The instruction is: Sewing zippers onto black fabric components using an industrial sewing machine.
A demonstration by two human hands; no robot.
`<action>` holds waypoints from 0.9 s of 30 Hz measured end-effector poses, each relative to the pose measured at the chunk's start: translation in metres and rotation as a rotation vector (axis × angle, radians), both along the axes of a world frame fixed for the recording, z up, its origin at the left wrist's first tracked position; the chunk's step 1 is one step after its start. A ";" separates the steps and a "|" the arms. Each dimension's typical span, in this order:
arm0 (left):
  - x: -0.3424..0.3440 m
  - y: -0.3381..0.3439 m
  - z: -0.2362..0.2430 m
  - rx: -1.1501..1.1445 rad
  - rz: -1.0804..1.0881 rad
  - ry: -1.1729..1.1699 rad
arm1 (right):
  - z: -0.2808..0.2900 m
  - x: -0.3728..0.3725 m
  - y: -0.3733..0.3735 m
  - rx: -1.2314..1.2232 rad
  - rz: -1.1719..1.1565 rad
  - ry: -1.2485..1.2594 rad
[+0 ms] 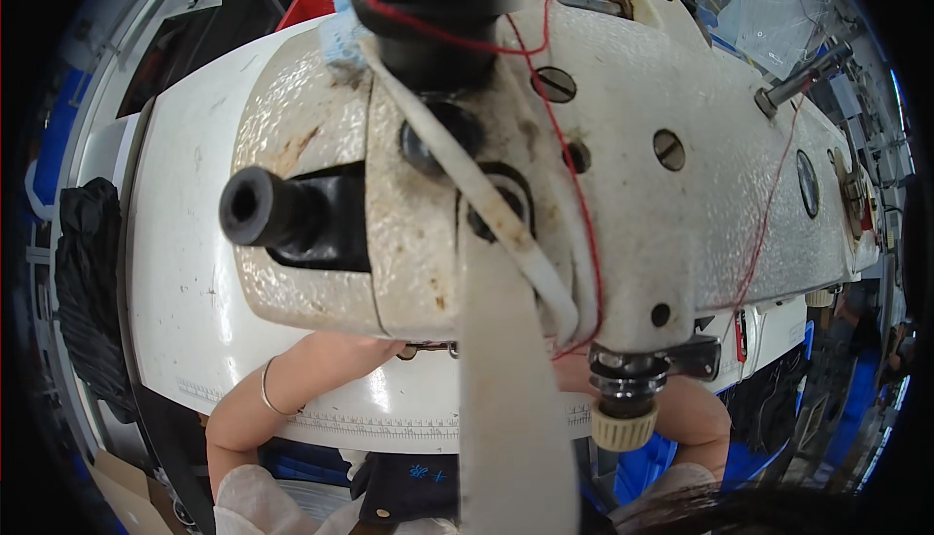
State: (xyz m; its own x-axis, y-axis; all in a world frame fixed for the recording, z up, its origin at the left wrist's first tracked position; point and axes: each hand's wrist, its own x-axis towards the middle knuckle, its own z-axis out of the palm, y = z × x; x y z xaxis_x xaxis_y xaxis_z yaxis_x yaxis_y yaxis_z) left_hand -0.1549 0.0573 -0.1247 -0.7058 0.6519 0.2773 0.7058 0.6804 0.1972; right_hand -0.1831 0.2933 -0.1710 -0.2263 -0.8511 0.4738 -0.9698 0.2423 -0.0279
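Straight down now onto a white sewing machine head [418, 277], right across the middle of the view, over a white work table [180, 224]. In at lower left, past a thin bracelet [265, 389], to the left hand [360, 350], tucked partly behind the machine head, just beside a small shiny metal part [428, 349]. Hidden there at the fingers; cannot tell whether open, closed or gripping! Across to the right hand [574, 372], glimpsed only in a sliver between a pale hanging strip [516, 399] and a cream ribbed knob [623, 432]. Masked again at the fingers; cannot tell there either. Up top, along a red thread [592, 243], looped around a blurred black fitting [428, 19] and running down near a white cord [467, 170]. Back to the table's near edge, along a printed ruler scale [389, 425]. Out at far left, to a crumpled black cloth [92, 292].
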 end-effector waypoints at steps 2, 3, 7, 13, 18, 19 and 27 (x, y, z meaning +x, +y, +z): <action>0.000 0.000 -0.001 -0.003 -0.009 -0.003 | -0.002 -0.001 0.002 0.007 0.000 0.080; -0.001 0.000 -0.001 -0.003 -0.014 -0.004 | -0.003 -0.002 0.003 0.012 0.000 0.120; 0.003 -0.001 0.005 -0.024 -0.006 -0.007 | -0.007 -0.004 0.002 0.010 0.024 0.283; 0.002 -0.001 0.001 -0.026 -0.014 -0.010 | -0.040 0.006 -0.003 -0.004 -0.082 0.420; 0.004 -0.002 0.003 -0.036 -0.013 -0.008 | 0.002 0.001 -0.012 -0.402 0.129 -0.353; 0.005 -0.001 0.002 -0.032 -0.017 -0.006 | 0.005 0.001 -0.010 -0.371 0.090 -0.385; 0.007 0.000 0.006 0.062 0.031 -0.018 | 0.017 0.004 0.005 -0.145 -0.176 -0.642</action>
